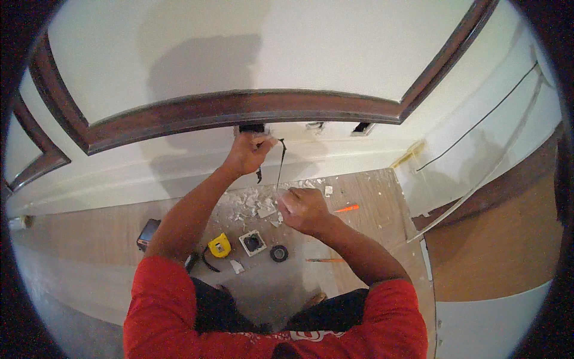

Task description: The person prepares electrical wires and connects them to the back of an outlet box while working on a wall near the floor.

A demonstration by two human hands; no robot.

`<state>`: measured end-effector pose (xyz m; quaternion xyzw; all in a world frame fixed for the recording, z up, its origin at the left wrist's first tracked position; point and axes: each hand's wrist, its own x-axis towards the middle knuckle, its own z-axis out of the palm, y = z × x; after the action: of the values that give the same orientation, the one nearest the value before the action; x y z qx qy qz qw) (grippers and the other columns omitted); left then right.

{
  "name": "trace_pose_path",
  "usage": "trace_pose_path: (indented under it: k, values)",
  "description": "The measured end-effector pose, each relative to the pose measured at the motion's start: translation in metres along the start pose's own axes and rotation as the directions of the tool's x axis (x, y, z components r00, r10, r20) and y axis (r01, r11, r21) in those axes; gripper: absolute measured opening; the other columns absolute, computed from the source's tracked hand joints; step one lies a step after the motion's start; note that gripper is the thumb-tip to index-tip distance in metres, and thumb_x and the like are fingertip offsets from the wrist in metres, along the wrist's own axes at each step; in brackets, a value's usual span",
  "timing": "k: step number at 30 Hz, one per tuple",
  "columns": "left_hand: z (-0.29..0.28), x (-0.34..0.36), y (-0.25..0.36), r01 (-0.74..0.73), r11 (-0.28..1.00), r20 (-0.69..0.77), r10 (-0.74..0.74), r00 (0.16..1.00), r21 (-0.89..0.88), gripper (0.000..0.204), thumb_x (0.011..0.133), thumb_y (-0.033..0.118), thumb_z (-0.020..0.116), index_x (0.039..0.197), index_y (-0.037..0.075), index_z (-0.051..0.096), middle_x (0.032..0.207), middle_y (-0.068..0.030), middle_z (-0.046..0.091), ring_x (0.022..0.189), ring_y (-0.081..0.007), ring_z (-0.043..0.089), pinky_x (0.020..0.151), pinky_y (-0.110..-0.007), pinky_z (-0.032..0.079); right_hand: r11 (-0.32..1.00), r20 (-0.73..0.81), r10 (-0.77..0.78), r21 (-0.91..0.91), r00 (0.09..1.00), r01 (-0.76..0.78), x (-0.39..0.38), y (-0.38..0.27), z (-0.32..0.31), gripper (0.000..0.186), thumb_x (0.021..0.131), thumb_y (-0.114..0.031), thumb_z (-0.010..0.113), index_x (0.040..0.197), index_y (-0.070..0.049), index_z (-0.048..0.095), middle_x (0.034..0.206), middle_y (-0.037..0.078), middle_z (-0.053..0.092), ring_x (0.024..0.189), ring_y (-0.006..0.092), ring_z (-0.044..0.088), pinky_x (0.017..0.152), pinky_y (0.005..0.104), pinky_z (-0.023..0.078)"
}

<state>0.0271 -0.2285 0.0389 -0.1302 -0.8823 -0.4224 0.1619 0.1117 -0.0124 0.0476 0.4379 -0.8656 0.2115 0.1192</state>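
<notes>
A person in a red shirt crouches at a white wall, left hand (250,152) closed on a thin black cable (280,164) at a rectangular cut-out (251,128) below the dark wooden rail (239,107). The right hand (304,208) pinches the cable's lower end. The cable looks light and limp, best held near its end. White plaster chips (257,203), a yellow tape measure (220,245) and a black tape roll (278,253) litter the wooden floor (89,233).

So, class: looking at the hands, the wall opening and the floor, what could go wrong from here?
1. The left hand is at the wall opening with a black wire the right hand pulls; a live wire could shock.
2. Plaster bits on the floor could hurt the bare foot.
</notes>
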Motion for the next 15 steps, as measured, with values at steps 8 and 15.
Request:
trace_pose_path:
  k: [8, 15]
  values:
    - [-0.007, -0.005, -0.012, -0.235, 0.970, 0.035, 0.233, 0.972, 0.055, 0.021, 0.092, 0.021, 0.059, 0.096, 0.005, 0.073, 0.085, -0.0158, 0.070, 0.082, -0.0289, 0.065, 0.081, -0.040, 0.043, 0.911, -0.211, 0.367, -0.115, 0.906, -0.396, 0.022, 0.130, 0.007, 0.017, 0.084, -0.018, 0.056, 0.077, -0.003, 0.062, 0.073, 0.021, 0.064, 0.069, 0.0413, 0.064, 0.065, 0.0521, 0.051]
    - [-0.009, 0.000, 0.010, -0.080, 0.984, 0.083, 0.067, 0.994, 0.161, 0.021, 0.089, 0.021, 0.062, 0.093, 0.003, 0.073, 0.080, -0.0178, 0.069, 0.071, -0.0297, 0.067, 0.066, -0.038, 0.051, 0.973, -0.366, 0.122, -0.139, 0.923, -0.184, 0.039, 0.023, -0.087, 0.014, 0.087, -0.014, 0.060, 0.075, -0.007, 0.061, 0.066, 0.015, 0.061, 0.059, 0.0328, 0.063, 0.053, 0.0422, 0.049]
